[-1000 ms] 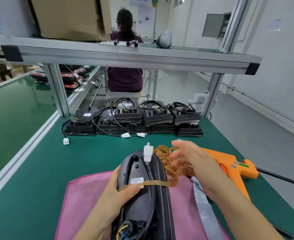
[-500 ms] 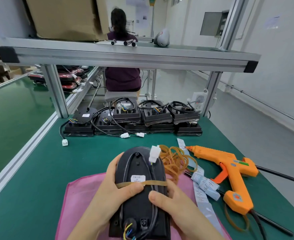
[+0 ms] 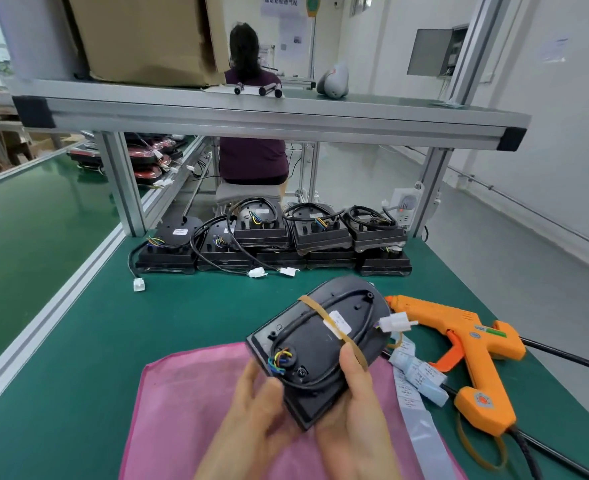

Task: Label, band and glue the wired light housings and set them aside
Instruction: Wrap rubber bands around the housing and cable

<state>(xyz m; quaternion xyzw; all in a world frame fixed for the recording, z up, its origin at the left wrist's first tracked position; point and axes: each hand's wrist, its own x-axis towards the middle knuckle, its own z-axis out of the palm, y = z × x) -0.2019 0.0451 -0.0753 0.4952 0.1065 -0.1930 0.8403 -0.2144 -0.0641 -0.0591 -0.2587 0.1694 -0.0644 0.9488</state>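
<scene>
I hold a black light housing [image 3: 320, 344] above the pink cloth [image 3: 189, 410], tilted with its rounded end up and to the right. A tan rubber band [image 3: 324, 315] crosses its back over a white label [image 3: 339, 323]. Its black cable loops around the back and ends in a white connector [image 3: 395, 322]. My left hand [image 3: 251, 420] grips the lower left end near the coloured wires. My right hand [image 3: 351, 417] grips the lower right side, thumb on the band. An orange glue gun [image 3: 459, 344] lies on the table to the right.
A strip of labels [image 3: 421, 386] lies between the housing and the glue gun. Several stacked black housings [image 3: 272, 237] with cables sit at the back of the green table [image 3: 113, 341]. An aluminium shelf [image 3: 251, 116] spans overhead. A person sits beyond it, back turned.
My right hand came back from the pile of rubber bands and took hold of the housing. Both hands then lifted it and turned its rounded end to the right.
</scene>
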